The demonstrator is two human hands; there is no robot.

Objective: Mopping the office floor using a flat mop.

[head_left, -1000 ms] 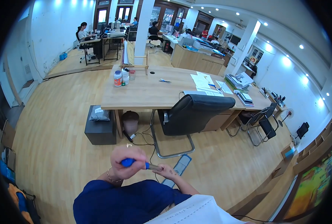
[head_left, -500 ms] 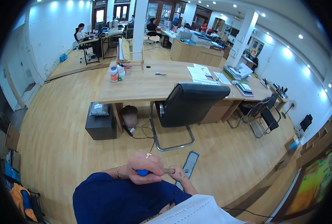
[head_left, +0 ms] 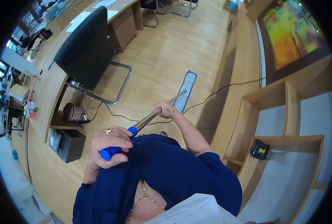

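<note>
Nearest us, along the lower edge: a white mask [head_left: 197, 209], then a navy shirt [head_left: 173, 160] with a pendant necklace [head_left: 143, 190] at the neck.

We find the left hand [head_left: 111, 142] in front of the shirt, fingers curled round the blue grip [head_left: 110, 153] at the top of a mop [head_left: 148, 118]; blue shows on both sides of the fist. Gold ring on a finger, chain bracelet at the wrist. The right hand [head_left: 166, 109] sits lower down, fingers closed round the metal pole, forearm reaching in from the right.

The mop slants away from us, up and to the right. Its flat, pale blue pad [head_left: 190, 79] lies on the wooden floor [head_left: 166, 48], well clear of the desk. A dark cable [head_left: 210, 98] winds over the boards and passes close by the pad's nearer end.

To our right, a wooden shelf unit [head_left: 293, 138]; one compartment holds a black package [head_left: 260, 149]. To our left, a dark grey box [head_left: 72, 145] and a brownish bin [head_left: 74, 112] near the desk [head_left: 48, 87]. A black chair [head_left: 85, 46] on a bent metal frame stands against it.

Farther off, upper right, we note a bright framed picture [head_left: 289, 33]. The upper left is too small and blurred for us to read.
</note>
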